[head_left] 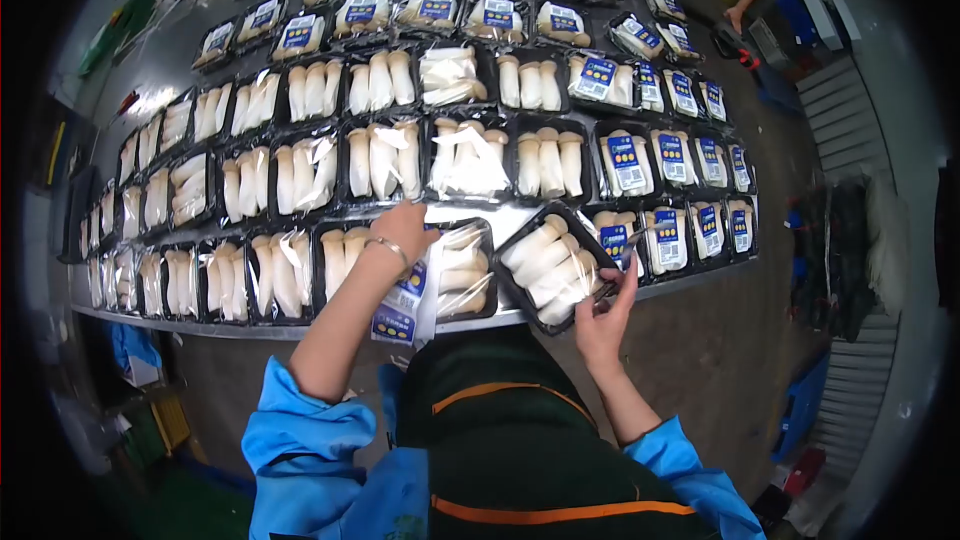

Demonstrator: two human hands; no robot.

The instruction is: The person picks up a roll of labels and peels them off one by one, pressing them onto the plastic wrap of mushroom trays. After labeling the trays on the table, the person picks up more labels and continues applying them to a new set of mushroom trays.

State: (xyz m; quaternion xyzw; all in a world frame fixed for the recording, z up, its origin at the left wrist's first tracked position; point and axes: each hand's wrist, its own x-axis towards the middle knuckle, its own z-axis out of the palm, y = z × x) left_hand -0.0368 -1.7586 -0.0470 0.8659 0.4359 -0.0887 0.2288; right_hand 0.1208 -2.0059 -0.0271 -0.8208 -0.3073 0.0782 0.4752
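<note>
Wrapped black trays of pale mushrooms stand in rows on a metal table (470,324). At the front edge my right hand (607,325) has its thumb and fingers at the right side of a tilted, unlabelled mushroom tray (552,268). My left hand (405,232), with a bracelet at the wrist, reaches over the front row; its fingertips are at the near edge of a second-row tray (384,160). A strip of blue and white labels (395,327) hangs below it, beside another front-row tray (465,270). What the left fingers hold, if anything, cannot be made out.
Labelled trays (668,240) fill the right end of the front rows, and more labelled packs (435,5) stand farther back. Another person's hand (735,18) shows at the upper right. Blue crates (800,405) stand on the floor at the right.
</note>
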